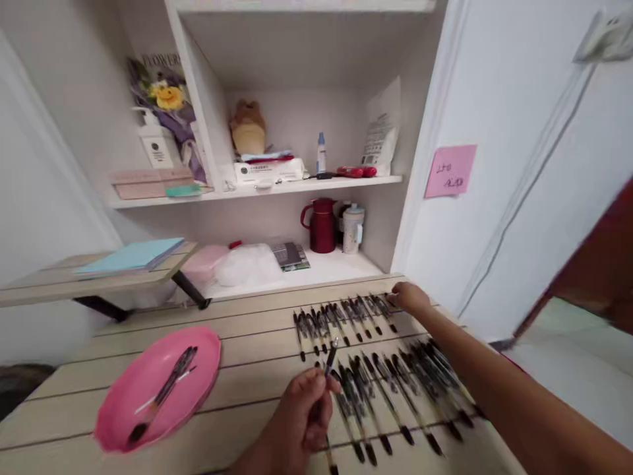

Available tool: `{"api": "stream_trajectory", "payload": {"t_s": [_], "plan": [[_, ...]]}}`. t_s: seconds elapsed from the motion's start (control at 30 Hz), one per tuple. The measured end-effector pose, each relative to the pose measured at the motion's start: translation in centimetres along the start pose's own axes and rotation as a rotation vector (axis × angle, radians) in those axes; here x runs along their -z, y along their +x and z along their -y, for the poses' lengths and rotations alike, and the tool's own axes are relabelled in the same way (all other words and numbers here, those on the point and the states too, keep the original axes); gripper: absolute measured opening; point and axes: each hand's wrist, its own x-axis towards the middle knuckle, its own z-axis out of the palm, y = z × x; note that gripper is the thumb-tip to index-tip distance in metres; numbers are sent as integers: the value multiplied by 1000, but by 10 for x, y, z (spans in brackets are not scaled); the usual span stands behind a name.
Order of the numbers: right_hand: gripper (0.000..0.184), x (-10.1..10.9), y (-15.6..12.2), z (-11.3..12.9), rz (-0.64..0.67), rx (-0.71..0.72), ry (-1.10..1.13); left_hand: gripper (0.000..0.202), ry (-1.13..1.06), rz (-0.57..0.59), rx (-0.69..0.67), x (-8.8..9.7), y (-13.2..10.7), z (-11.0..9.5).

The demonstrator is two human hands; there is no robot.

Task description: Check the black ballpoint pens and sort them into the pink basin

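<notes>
My left hand [309, 406] is closed around a pen [331, 356], its pale tip pointing up and away from me. Just right of that hand lies a row of pens [390, 396] with black ends, side by side and slanting. Farther back is a second row of shorter dark pens or pen parts [341, 320]. At the far right end of this back row, my right hand [410, 297] has its fingers pinched at the tabletop; what they grip, if anything, is too small to make out. A pink plate [111, 409] on the left holds a few pens [171, 389].
The slatted wooden table [247, 369] meets a white shelf unit [336, 264] at the back. On it stand a red jug [322, 225] and a pale cup [353, 229]. A small raised stand [173, 264] carries blue paper [133, 255] at left.
</notes>
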Motion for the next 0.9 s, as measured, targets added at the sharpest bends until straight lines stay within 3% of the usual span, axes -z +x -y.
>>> {"api": "stream_trajectory", "payload": {"t_s": [0.13, 0.23, 0.4, 0.43, 0.53, 0.63, 0.77, 0.9], "plan": [[13, -1, -4, 4, -8, -26, 32, 28, 30, 22, 26, 5, 3, 2], [6, 12, -14, 5, -8, -42, 110, 27, 66, 17, 38, 4, 3, 3], [15, 35, -73, 22, 49, 22, 362, 30, 153, -7, 43, -6, -3, 5], [17, 38, -92, 30, 74, 61, 452, 31, 171, -4, 45, -8, -4, 6], [22, 41, -150, 54, 228, 198, 1139, 34, 208, 12, 54, -10, -6, 8], [27, 37, -193, 75, 240, 176, 1461, 34, 223, 9, 53, -9, -7, 10], [27, 24, -212, 86, 173, 154, 1598, 34, 229, 16, 49, -6, -8, 11], [28, 13, -213, 88, 191, 159, 1562, 35, 221, 13, 36, -6, -8, 12]]}}
